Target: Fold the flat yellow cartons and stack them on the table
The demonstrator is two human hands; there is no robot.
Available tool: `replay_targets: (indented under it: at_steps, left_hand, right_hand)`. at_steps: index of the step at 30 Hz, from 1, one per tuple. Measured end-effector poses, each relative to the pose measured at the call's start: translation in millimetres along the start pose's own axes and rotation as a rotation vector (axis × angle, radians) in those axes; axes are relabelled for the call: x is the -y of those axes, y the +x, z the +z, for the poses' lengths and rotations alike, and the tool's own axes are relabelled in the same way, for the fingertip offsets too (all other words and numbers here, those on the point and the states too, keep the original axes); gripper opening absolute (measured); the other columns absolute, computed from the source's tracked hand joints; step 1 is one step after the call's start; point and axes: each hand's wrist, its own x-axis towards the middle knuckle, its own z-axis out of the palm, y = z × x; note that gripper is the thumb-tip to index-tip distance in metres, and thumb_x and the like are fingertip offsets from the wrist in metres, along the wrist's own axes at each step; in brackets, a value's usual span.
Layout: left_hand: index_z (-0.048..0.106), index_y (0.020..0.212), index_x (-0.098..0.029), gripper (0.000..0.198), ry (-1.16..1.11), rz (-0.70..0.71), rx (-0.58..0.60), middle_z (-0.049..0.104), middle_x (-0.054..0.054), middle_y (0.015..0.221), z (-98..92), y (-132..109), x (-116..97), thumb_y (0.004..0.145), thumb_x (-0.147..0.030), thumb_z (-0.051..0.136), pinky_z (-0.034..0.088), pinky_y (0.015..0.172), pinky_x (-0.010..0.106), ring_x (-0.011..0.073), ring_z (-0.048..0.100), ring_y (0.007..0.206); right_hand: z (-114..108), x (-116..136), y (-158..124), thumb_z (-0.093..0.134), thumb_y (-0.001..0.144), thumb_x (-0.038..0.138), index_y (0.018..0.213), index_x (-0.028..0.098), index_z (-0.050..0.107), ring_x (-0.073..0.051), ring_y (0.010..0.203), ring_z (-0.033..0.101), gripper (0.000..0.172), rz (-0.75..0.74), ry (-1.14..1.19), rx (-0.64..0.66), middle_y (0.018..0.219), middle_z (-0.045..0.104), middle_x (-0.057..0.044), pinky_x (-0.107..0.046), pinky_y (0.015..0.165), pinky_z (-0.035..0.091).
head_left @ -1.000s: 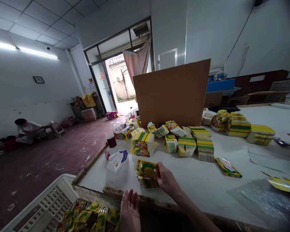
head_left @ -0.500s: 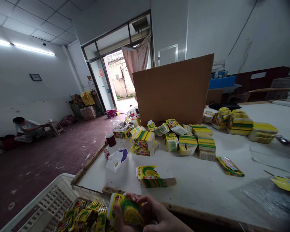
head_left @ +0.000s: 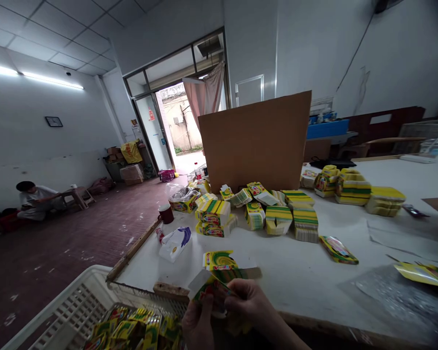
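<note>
Low in the head view, at the table's near edge, I hold a small yellow-green printed box [head_left: 216, 286] in both hands. A pale flap sticks out at its left end. My left hand [head_left: 199, 318] is closed on its lower left side, thumb on the printed face. Fingers pinched, my right hand [head_left: 253, 304] grips the right side. What the box contains cannot be seen. Just behind lies a stack of flat boxes [head_left: 221, 260], partly covered by my hands. Below left, a white plastic basket [head_left: 67, 304] holds many small yellow-green boxes [head_left: 126, 333].
Bundles of folded boxes [head_left: 213, 212] line the table's middle before a large cardboard sheet [head_left: 255, 146]. A tissue pack [head_left: 175, 244] and a dark red mug [head_left: 165, 214] stand at left. A single box [head_left: 338, 249] and clear plastic [head_left: 394, 296] lie right. A person [head_left: 38, 199] sits far left.
My hands have moved up and right from beside the basket to the table edge. The held box has turned, and its pale flap now shows. The view has shifted slightly.
</note>
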Motion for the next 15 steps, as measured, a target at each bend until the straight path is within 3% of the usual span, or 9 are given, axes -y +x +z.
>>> replay_targets:
  at_steps: [3,5,8,10,12,15]
  left_hand:
    - [0.066,0.096,-0.015,0.056,-0.064,0.024,0.022,0.07,0.011,0.095,0.0,1,-10,0.062,-0.059,0.075,0.055,0.079,0.037,0.029,0.065,0.091]
    - [0.059,0.113,-0.017,0.068,-0.072,0.165,0.053,0.065,0.013,0.112,0.3,1,-25,0.065,-0.063,0.07,0.051,0.087,0.034,0.0278,0.061,0.105]
    - [0.051,0.125,-0.017,0.085,0.145,0.348,0.138,0.055,0.015,0.128,0.8,-5,-40,0.057,-0.06,0.078,0.039,0.103,0.036,0.0302,0.05,0.119]
    - [0.051,0.125,-0.016,0.089,0.34,0.328,0.254,0.057,0.015,0.126,1.8,-9,-41,0.05,-0.049,0.085,0.037,0.104,0.04,0.0338,0.05,0.119]
    - [0.054,0.121,-0.016,0.077,0.449,0.252,0.392,0.063,0.014,0.116,3.5,-14,-34,0.055,-0.044,0.081,0.044,0.095,0.04,0.0341,0.057,0.108]
    - [0.056,0.116,-0.016,0.066,0.5,0.217,0.439,0.068,0.013,0.103,6.3,-18,-23,0.06,-0.046,0.075,0.05,0.081,0.036,0.0324,0.063,0.094]
  right_hand:
    - [-15,14,-1,0.066,0.077,0.045,0.086,0.019,0.075,-0.022,0.075,0.061,0.028,-0.147,-0.326,-0.057,0.079,0.071,-0.005,-0.033,0.072,0.046]
    - [-24,26,-4,0.059,0.086,0.035,0.097,0.026,0.075,-0.025,0.086,0.06,0.022,-0.28,-0.669,-0.078,0.089,0.073,-0.006,-0.039,0.082,0.044]
    - [-29,41,-10,0.056,0.089,0.03,0.099,0.035,0.073,-0.025,0.094,0.058,0.021,-0.387,-1.007,0.049,0.089,0.073,-0.003,-0.046,0.096,0.036]
    - [-25,43,-15,0.057,0.089,0.031,0.099,0.04,0.072,-0.023,0.103,0.057,0.02,-0.455,-1.05,0.187,0.089,0.073,0.001,-0.048,0.108,0.023]
    - [-20,38,-19,0.059,0.088,0.03,0.112,0.042,0.065,-0.023,0.12,0.05,0.027,-0.516,-1.012,0.201,0.109,0.069,0.001,-0.049,0.115,0.008]
    - [-14,25,-17,0.065,0.081,0.033,0.139,0.031,0.041,-0.03,0.139,0.026,0.063,-0.483,-0.819,-0.134,0.147,0.039,-0.007,-0.052,0.116,0.007]
